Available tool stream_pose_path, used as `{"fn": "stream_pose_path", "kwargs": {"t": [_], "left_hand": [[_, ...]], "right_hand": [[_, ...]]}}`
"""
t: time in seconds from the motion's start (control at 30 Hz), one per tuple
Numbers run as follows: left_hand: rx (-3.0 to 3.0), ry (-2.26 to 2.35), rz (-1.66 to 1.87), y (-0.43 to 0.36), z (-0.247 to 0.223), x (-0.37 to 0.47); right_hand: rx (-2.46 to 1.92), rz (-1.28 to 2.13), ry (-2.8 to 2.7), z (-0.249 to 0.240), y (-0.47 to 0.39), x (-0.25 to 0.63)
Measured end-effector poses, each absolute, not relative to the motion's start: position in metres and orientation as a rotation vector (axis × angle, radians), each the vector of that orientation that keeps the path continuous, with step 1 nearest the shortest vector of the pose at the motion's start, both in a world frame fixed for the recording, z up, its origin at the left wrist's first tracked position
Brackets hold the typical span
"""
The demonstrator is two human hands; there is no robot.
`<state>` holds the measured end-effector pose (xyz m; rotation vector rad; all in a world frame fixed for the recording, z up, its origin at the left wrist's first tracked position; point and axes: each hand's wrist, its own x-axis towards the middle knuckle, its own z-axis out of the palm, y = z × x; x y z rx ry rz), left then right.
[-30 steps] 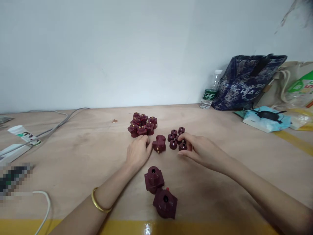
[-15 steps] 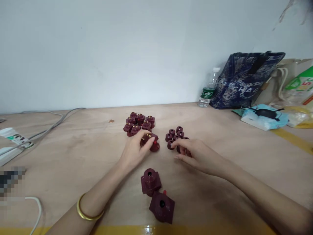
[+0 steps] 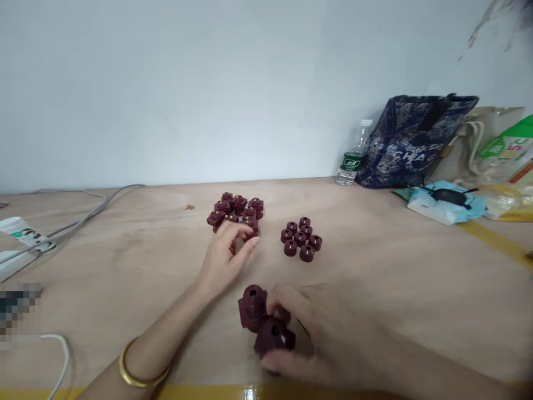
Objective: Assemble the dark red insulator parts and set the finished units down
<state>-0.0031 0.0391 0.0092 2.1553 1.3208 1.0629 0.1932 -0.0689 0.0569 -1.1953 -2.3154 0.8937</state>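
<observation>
Beside the cluster of maroon square parts with small gold pins, my left hand rests with its thumb and fingers apart and nothing between them. Near the front, my right hand, blurred, has its fingers around the nearer large maroon part, thumb on its near side. A second large maroon part with a domed, holed top touches it on the left. Several small round maroon caps with centre holes stand together right of the square parts.
A water bottle and a dark patterned bag lean by the wall at right, near a blue-white packet. Grey cables run along the left. A pixelated object lies at the left edge. Yellow tape crosses the front.
My right hand has moved from the round caps down to the nearer large part. My left hand has let go of the square part, which now stands at the cluster's near right.
</observation>
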Motion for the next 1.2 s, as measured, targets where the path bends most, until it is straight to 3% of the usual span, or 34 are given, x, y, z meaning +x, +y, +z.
{"fn": "stream_pose_path", "kwargs": {"t": [0.17,0.27,0.47,0.7,0.97,1.2], "left_hand": [[1.531,0.864,0.562,0.027,0.000,0.007],[1.547,0.791,0.626,0.024,0.004,0.014],[2.107,1.034,0.823,0.022,0.014,0.021],[1.936,1.042,0.618,0.021,0.025,0.012],[2.120,1.149,0.742,0.021,0.020,0.013],[2.206,1.316,0.823,0.035,0.011,-0.001]], "right_hand": [[-1.163,1.002,-2.147,0.051,-0.040,0.221],[-1.326,0.895,-1.826,0.036,-0.019,0.231],[-1.245,1.222,-1.494,0.005,-0.014,0.207],[-0.983,0.470,-2.192,0.017,-0.018,0.214],[-1.231,0.606,-2.069,0.011,-0.019,0.207],[-1.171,0.218,-2.093,0.025,-0.012,0.228]]}}
